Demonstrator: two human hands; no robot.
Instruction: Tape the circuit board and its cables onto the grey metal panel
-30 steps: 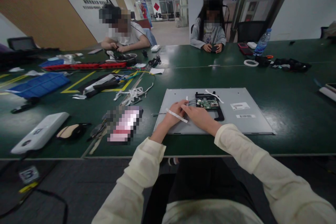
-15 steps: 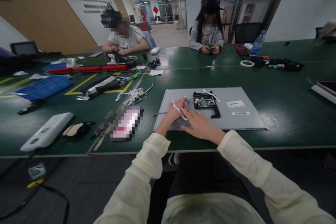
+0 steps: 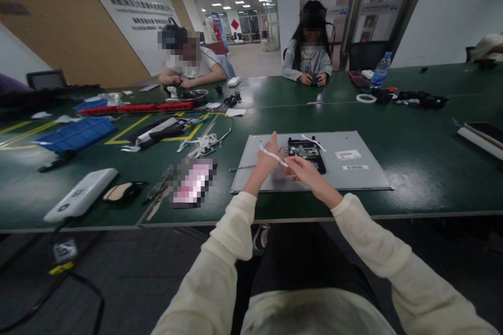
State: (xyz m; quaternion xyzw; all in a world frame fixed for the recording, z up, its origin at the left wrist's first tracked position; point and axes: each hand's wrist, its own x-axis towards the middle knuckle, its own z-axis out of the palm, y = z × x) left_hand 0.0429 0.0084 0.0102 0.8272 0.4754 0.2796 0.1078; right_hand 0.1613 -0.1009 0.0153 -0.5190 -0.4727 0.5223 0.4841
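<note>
A thin white strip of tape or ribbon (image 3: 270, 153) runs across the back of my left hand (image 3: 269, 159), which is lifted over the left part of a flat grey metal panel (image 3: 353, 175). A finger of that hand points away from me; the others are partly hidden. My right hand (image 3: 306, 171) pinches the strip's near right end between thumb and fingertips. Just beyond my right hand, a green circuit board (image 3: 304, 151) sits in a black frame (image 3: 323, 165) on the panel. Another white strip (image 3: 312, 141) lies over the frame's far edge.
Left of the panel lie a phone (image 3: 193, 183), a heap of white strips (image 3: 202, 144), a dark and beige object (image 3: 121, 192) and a white power bank (image 3: 81, 194). A blue tray (image 3: 76, 133) stands farther left. Two people sit across the table, near a water bottle (image 3: 380, 70).
My left hand has risen and turned with the strip across it. My right hand has moved slightly right and up, now holding the strip's end. The camera view has shifted slightly.
</note>
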